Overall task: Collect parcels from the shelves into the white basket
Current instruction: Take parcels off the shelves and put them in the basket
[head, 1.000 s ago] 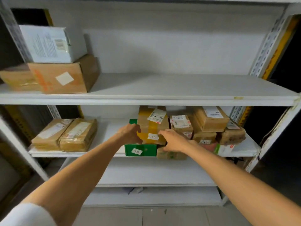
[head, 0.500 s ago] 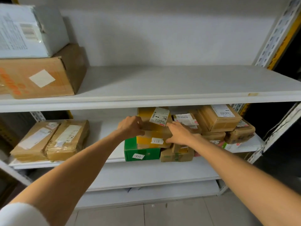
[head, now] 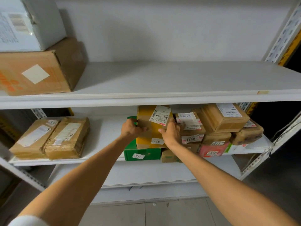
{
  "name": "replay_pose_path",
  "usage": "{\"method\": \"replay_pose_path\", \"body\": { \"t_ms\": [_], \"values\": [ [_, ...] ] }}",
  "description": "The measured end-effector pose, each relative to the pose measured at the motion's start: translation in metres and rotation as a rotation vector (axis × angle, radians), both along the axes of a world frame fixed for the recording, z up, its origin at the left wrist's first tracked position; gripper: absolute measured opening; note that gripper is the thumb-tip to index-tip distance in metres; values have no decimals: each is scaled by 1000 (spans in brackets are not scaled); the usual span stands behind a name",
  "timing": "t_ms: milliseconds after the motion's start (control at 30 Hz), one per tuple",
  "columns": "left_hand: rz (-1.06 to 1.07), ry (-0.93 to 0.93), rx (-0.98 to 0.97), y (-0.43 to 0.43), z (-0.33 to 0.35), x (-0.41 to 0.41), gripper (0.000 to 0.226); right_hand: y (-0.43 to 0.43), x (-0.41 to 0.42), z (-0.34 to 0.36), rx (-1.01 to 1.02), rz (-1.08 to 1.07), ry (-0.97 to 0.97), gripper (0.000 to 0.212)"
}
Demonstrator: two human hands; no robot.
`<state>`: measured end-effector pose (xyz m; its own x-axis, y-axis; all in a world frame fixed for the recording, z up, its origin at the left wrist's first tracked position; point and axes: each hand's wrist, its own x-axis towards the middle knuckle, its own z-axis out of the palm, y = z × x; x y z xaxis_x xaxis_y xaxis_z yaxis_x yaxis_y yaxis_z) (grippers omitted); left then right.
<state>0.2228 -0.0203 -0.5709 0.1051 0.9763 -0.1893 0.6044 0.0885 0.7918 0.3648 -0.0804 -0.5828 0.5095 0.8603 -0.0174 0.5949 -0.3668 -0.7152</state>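
A brown parcel with yellow tape (head: 153, 121), tagged 031, sits on top of a green box (head: 142, 154) on the middle shelf (head: 104, 132). My left hand (head: 131, 128) grips its left side and my right hand (head: 171, 132) grips its right side, fingers curled round the edges. Right of it stands a pile of brown parcels (head: 221, 119), with a pink one (head: 213, 150) at the bottom. Two flat taped parcels (head: 50, 137) lie at the shelf's left end. The white basket is not in view.
On the upper shelf (head: 162, 79) at the left a white box (head: 29, 22) rests on a large brown carton (head: 39, 70). White perforated uprights (head: 283, 31) frame the rack at both sides. A lower shelf (head: 146, 173) and tiled floor (head: 146, 214) lie below.
Both hands have closed further round the sides of the yellow-taped parcel. The camera has come closer to the shelves.
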Motion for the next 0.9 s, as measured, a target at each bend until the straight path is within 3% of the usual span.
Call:
{"method": "replay_pose_path", "body": {
  "t_ms": [100, 233, 333, 433, 500, 567, 633, 700, 767, 900],
  "values": [
    [10, 3, 8, -2, 0, -4, 53, 0, -8, 2, 52, -73, 90, 68],
    [24, -54, -20, -4, 0, -18, 55, -10, -10, 4, 104, -117, 133, 51],
    [1, -52, -45, -2, 1, -28, 54, -15, -12, -1, 104, -113, 175, 51],
    [-14, -38, -74, 1, 8, -25, 56, -10, -11, 0, -1, -88, 71, 66],
    [-35, -40, -97, 8, 7, -19, 54, -7, -8, 1, -61, -55, 11, 63],
    [-44, -131, -171, 15, 3, -14, 47, -3, -6, -1, -79, -29, 72, 69],
    [-20, -211, -223, 21, -2, -13, 28, -1, -3, -1, -92, 4, 190, 89],
    [9, -234, -235, 26, -5, -14, 21, 3, 4, -3, -99, 44, 273, 79],
    [19, -249, -240, 29, -6, -13, 22, 6, 12, 2, -102, 56, 360, 74],
    [63, -298, -261, 28, -8, -10, 33, 14, 25, -3, -70, 41, 478, 93]
  ]
}}
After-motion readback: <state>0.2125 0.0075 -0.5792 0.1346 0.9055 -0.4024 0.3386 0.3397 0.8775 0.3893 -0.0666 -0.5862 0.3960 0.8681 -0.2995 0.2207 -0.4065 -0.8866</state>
